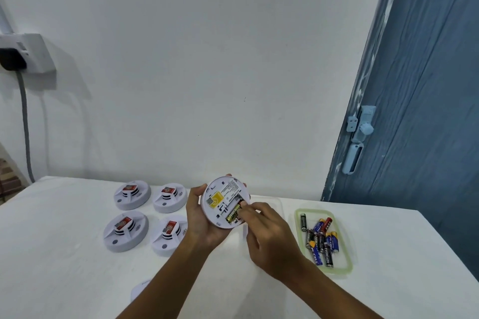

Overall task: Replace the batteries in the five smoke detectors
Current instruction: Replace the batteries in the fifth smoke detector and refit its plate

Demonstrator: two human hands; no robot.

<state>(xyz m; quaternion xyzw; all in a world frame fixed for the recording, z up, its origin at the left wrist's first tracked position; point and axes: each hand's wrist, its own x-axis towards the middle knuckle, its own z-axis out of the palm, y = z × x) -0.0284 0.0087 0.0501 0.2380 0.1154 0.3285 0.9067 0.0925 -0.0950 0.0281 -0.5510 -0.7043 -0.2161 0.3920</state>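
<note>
My left hand point(201, 217) grips a white round smoke detector point(220, 193), held above the table with its back facing me and the battery bay uncovered. A gold and black battery point(232, 214) lies in that bay. My right hand point(267, 235) pinches this battery with its fingertips. Several more white smoke detectors lie face up on the table at the left, among them the far left one point(132, 195) and the near left one point(126, 231). A shallow green-rimmed tray point(344, 256) at the right holds several loose batteries point(321, 239).
A white cloth covers the table point(64, 267). A clear lid or second tray point(274, 202) lies behind my right hand. A white round cover point(141, 290) lies near my left forearm. The white wall stands behind, a blue door point(414, 111) at right, a wall socket with cable point(23, 54) at left.
</note>
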